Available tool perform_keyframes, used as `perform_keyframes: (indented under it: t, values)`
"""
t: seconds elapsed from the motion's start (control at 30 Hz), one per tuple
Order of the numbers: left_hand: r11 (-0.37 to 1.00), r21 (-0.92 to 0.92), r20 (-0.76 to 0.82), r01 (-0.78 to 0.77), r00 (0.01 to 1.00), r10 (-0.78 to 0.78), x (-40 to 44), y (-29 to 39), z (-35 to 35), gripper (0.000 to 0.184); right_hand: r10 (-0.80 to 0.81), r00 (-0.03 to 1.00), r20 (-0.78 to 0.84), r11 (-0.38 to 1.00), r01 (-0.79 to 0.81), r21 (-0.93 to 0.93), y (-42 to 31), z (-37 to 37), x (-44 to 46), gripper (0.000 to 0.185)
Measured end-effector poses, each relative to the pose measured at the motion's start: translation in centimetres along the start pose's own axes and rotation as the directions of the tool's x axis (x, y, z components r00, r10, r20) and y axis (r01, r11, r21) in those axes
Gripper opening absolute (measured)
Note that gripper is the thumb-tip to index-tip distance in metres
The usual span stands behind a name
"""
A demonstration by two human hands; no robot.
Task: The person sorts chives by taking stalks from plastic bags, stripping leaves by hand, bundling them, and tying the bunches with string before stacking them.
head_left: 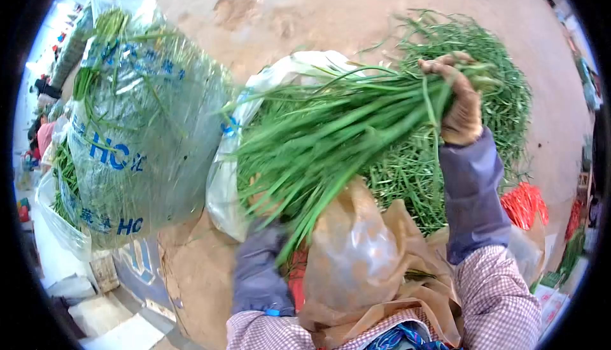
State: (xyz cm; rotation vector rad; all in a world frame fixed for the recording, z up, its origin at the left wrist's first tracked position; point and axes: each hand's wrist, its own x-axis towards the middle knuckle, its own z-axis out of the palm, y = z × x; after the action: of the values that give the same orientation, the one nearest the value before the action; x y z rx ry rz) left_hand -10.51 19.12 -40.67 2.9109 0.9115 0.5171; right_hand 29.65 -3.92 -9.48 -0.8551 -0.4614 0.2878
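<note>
My right hand (pixel 459 101), in a brownish glove, is closed around the pale stem ends of a bunch of chives (pixel 344 127). Its long green leaves fan out to the left and downward, slightly blurred. Beneath those leaves is my left hand (pixel 259 197), mostly covered, so how its fingers are set cannot be seen. Behind the bunch, an opened white plastic bag (pixel 223 187) holds more greens. A large heap of loose green leaves (pixel 414 178) lies below and beyond my right hand.
A tall clear bag with blue print (pixel 149 184), stuffed with greens, stands at the left. Bundled red ties (pixel 526 205) lie at the right by my sleeve. A tan plastic sheet (pixel 350 254) covers my lap. The floor (pixel 331 6) is brown and dusty.
</note>
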Motion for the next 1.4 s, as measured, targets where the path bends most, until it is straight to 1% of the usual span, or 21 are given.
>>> perform_keyframes:
  t: [0.03, 0.07, 0.1, 0.13, 0.17, 0.27, 0.3, 0.37, 0.43, 0.5, 0.6, 0.63, 0.73, 0.77, 0.87, 0.97, 1.03, 1.2, 1.3, 1.33, 1.4]
  values:
    - [0.99, 0.108, 0.284, 0.093, 0.951, -0.12, 2.4, 2.5, -5.0, 0.066, -0.075, 0.992, -0.106, 0.997, 0.071, -0.036, -0.4, -2.1, 0.5, 0.03]
    - [0.955, -0.082, 0.522, 0.286, 0.828, -0.203, 5.2, 3.2, -8.9, 0.068, -0.154, 0.98, -0.125, 0.985, 0.142, -0.094, -2.7, -2.2, 0.9, 0.03]
    - [0.778, -0.355, 0.636, 0.518, 0.744, -0.205, 6.1, 2.5, -10.7, 0.065, -0.223, 0.964, -0.143, 0.968, 0.202, -0.147, -4.7, -2.0, 1.0, 0.03]
    - [0.732, -0.299, 0.713, 0.612, 0.653, -0.255, 8.2, 2.4, -13.1, 0.07, -0.286, 0.944, -0.164, 0.948, 0.253, -0.195, -6.6, -1.7, 0.8, 0.03]
    - [0.468, -0.586, 0.639, 0.661, 0.732, -0.234, 8.4, -0.5, -12.1, 0.059, -0.29, 0.944, -0.157, 0.949, 0.261, -0.179, -8.4, -0.9, 0.4, 0.03]
    - [0.475, -0.838, 0.274, 0.269, 0.96, -0.059, 18.7, 8.3, -30.6, 0.06, -0.292, 0.951, -0.105, 0.949, 0.274, -0.157, -12.4, 2.7, -0.9, 0.027]
    - [0.433, -0.893, 0.146, 0.125, 0.989, 0.015, 20.7, 12.0, -36.1, 0.068, -0.152, 0.987, -0.055, 0.988, 0.152, 0.003, -13.5, 4.1, -1.9, 0.026]
    - [0.447, -0.87, -0.07, -0.209, 0.949, 0.309, 23.2, 18.5, -43.9, 0.1, -0.117, 0.991, 0.069, 0.964, 0.096, 0.248, -14.3, 7.1, -3.7, 0.028]
    - [0.471, -0.79, -0.074, -0.393, 0.824, 0.562, 24.5, 24.2, -47.9, 0.122, -0.019, 0.978, 0.207, 0.863, -0.088, 0.497, -14.9, 9.1, -6.5, 0.029]
    - [0.42, -0.859, 0.165, -0.292, 0.62, 0.767, 24.4, 28.0, -46.9, 0.121, 0.044, 0.952, 0.302, 0.712, -0.242, 0.659, -15.8, 9.5, -9.2, 0.033]
    - [0.285, -0.837, 0.448, 0.468, 0.284, 0.848, 18.5, 30.3, -41.1, 0.098, 0.124, 0.924, 0.362, 0.693, -0.342, 0.634, -16.5, 5.8, -12.4, 0.041]
    - [0.21, -0.837, 0.388, 0.506, 0.278, 0.879, 15.6, 29.1, -36.5, 0.073, 0.204, 0.929, 0.308, 0.701, -0.359, 0.617, -16.3, 3.5, -13.4, 0.043]
    - [0.06, -0.54, 0.434, 0.839, 0.217, 0.874, 7.0, 29.6, -34.0, 0.054, 0.279, 0.935, 0.217, 0.68, -0.352, 0.643, -15.6, -3.4, -16.4, 0.045]
    - [0.106, -0.548, 0.502, 0.83, 0.226, 0.835, 4.8, 30.5, -34.2, 0.113, 0.308, 0.94, 0.149, 0.697, -0.33, 0.637, -15.3, -5.7, -17.5, 0.043]
    - [0.027, -0.431, 0.511, 0.902, 0.219, 0.831, 2.4, 32.0, -35.4, 0.115, 0.361, 0.925, 0.121, 0.663, -0.345, 0.665, -14.2, -8.1, -19.8, 0.05]
    - [0.026, -0.405, 0.528, 0.914, 0.211, 0.823, 1.8, 32.5, -36.8, 0.105, 0.481, 0.877, 0.007, 0.611, -0.341, 0.714, -14.3, -6.4, -21.2, 0.043]
    - [0.007, -0.519, 0.618, 0.855, 0.37, 0.693, 1.1, 33.7, -37.8, 0.095, 0.545, 0.838, -0.034, 0.613, -0.371, 0.698, -13.3, -6.4, -22.3, 0.038]
    - [0.069, -0.531, 0.71, 0.845, 0.399, 0.58, 1.2, 34.9, -37.1, 0.07, 0.708, 0.706, -0.006, 0.535, -0.532, 0.656, -14.8, -1.2, -26.6, 0.036]
    - [0.252, -0.515, 0.808, 0.819, 0.366, 0.462, 2.4, 35.4, -36.5, 0.057, 0.772, 0.634, -0.029, 0.489, -0.566, 0.664, -12.3, -0.3, -27.2, 0.038]
    - [0.209, -0.477, 0.836, 0.854, 0.367, 0.409, 2.6, 35.7, -36.2, 0.046, 0.759, 0.636, -0.139, 0.566, -0.539, 0.624, -12.9, 0.7, -26.6, 0.036]
    - [0.356, -0.375, 0.896, 0.856, 0.236, 0.377, 4.4, 35.3, -35.0, 0.042, 0.769, 0.606, -0.205, 0.595, -0.561, 0.575, -10.8, 0.2, -26.4, 0.034]
